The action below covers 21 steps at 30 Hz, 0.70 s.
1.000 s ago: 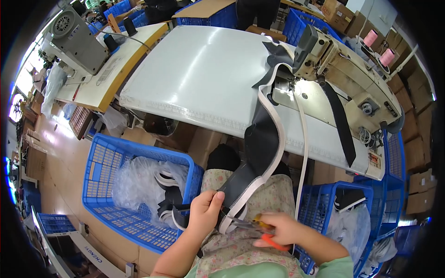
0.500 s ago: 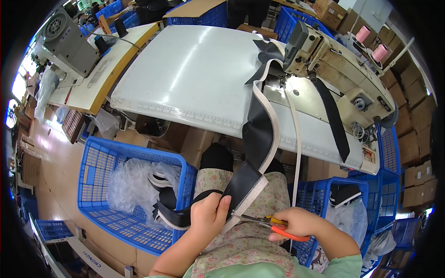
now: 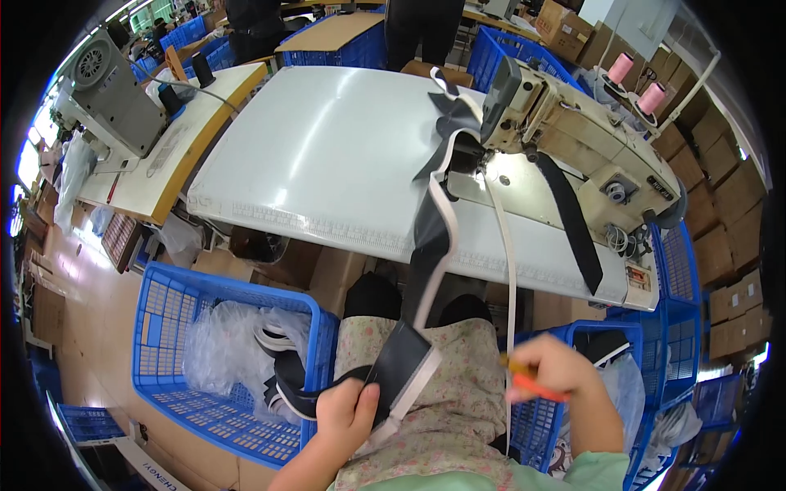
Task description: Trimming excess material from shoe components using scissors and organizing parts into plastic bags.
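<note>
My left hand [image 3: 345, 415] is closed around a black fabric strip with a pale edging [image 3: 401, 364], held over my lap. More of this black strip trails from my hand into the blue basket on the left. A similar length hangs off the table from the sewing machine [image 3: 585, 135] down toward the held piece; whether the two are joined I cannot tell. My right hand [image 3: 561, 366] is closed on scissors with orange and yellow handles [image 3: 539, 385], apart from the strip. The scissors are blurred and their blades do not show clearly. A narrow white tape [image 3: 509, 286] hangs between the hands.
A blue basket [image 3: 229, 282] with clear plastic and black strips stands at my left, with more blue baskets [image 3: 606, 327] at my right. The white machine table [image 3: 327, 131] spans ahead. Another black strip [image 3: 573, 221] lies by the machine. Cardboard boxes [image 3: 725, 196] line the right.
My right hand has pulled the scissors away from the strip, up and to the right. My left hand has lowered slightly with the strip. The whole view has shifted a little.
</note>
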Tool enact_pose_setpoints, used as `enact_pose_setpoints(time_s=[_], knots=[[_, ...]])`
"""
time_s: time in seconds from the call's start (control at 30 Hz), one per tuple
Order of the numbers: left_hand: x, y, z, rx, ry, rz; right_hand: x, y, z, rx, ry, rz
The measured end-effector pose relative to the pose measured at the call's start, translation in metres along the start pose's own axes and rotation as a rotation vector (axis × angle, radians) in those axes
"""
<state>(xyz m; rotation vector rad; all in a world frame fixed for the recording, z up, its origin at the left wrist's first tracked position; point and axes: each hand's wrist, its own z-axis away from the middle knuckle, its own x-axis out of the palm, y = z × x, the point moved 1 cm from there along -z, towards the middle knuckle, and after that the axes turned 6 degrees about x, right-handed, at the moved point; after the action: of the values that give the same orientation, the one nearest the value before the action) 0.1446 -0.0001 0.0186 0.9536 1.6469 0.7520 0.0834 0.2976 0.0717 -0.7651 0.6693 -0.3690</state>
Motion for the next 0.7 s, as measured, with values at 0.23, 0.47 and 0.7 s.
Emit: enact_pose_setpoints(time_s=[0.23, 0.47, 0.7], knots=[[-0.026, 0.012, 0.034, -0.036, -0.089, -0.081, -0.036, -0.040, -0.151, -0.007, 0.835, -0.068], [-0.051, 0.001, 0.060, -0.174, 0.051, -0.039, 0.001, -0.069, -0.205, -0.356, 0.943, -0.311], [-0.026, -0.030, 0.014, -0.043, 0.404, 0.334, 0.122, -0.075, -0.135, -0.806, 0.651, -0.009]])
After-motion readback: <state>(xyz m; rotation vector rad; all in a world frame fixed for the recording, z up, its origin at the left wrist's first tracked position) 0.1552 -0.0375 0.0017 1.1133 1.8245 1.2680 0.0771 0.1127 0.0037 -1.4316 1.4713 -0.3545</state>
